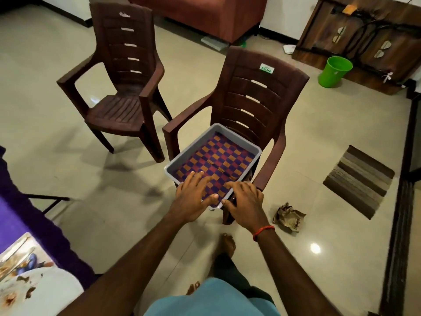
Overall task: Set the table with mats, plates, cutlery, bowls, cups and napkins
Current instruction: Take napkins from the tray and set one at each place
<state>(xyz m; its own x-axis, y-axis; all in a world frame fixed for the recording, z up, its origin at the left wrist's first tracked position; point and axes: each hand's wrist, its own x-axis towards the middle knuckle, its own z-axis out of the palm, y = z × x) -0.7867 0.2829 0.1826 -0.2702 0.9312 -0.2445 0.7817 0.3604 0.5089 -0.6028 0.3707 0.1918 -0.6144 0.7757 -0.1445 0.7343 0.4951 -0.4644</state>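
Observation:
A grey plastic tray (237,138) sits on the seat of the nearer brown chair (257,96). Inside it lies a checkered mat (222,158) in purple and orange. My left hand (193,199) reaches over the tray's near rim, its fingers spread flat on the mat. My right hand (245,201) lies at the tray's near right corner, fingers on the mat's edge and thumb by the rim. Whether either hand pinches the mat is not visible.
A second brown chair (120,71) stands to the left. At the lower left is a purple-covered table (27,215) with a white plate (34,290). A crumpled paper bag (289,216), a striped floor mat (358,181) and a green bucket (335,71) are on the tiled floor.

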